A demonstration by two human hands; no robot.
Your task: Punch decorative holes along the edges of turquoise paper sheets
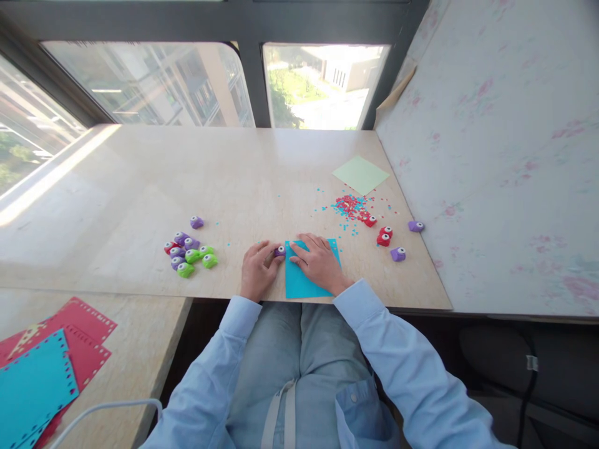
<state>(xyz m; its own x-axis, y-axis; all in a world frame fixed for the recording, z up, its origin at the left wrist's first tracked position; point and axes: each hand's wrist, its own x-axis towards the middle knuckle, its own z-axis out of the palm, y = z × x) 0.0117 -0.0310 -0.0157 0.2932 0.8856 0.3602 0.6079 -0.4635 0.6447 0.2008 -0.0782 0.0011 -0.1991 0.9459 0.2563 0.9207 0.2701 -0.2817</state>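
A turquoise paper sheet (304, 284) lies at the near edge of the beige table (140, 187). My right hand (318, 262) rests flat on top of it, fingers spread. My left hand (257, 268) grips a small purple paper punch (279, 251) set against the sheet's left edge.
A cluster of purple, green and red punches (189, 252) sits to the left. Red and purple punches (386, 237) lie to the right, near a heap of red and blue paper bits (350, 204). A pale green sheet (360, 174) lies farther back. Punched red and turquoise sheets (47, 362) lie at lower left.
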